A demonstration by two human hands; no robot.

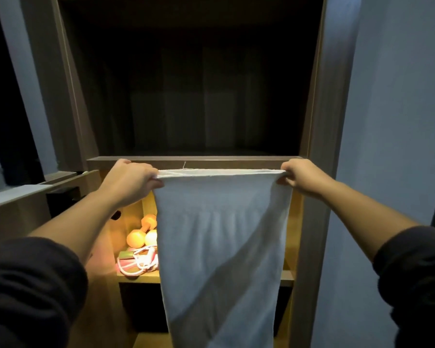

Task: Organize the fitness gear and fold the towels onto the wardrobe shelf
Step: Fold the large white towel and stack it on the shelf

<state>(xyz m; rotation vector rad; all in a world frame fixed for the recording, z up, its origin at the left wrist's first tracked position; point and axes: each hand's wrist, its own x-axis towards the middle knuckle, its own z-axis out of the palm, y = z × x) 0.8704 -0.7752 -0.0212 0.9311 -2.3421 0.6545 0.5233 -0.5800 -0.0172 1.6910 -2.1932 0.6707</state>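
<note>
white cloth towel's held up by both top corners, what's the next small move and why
Probably bring the left hand and right hand together, halving the white cloth towel: each pinches a top corner, and it hangs spread and unfolded before the dark wooden wardrobe shelf.

No legible text or labels.

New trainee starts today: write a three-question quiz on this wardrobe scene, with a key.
1. True or false: the towel lies folded on a shelf.
2. The left hand and right hand grip the towel at: A) its top corners B) its bottom hem C) its middle.
3. What lies on the lit lower shelf beside the towel?
Key: 1 false, it hangs unfolded; 2 A; 3 orange dumbbells and a pink-white cord.
</note>
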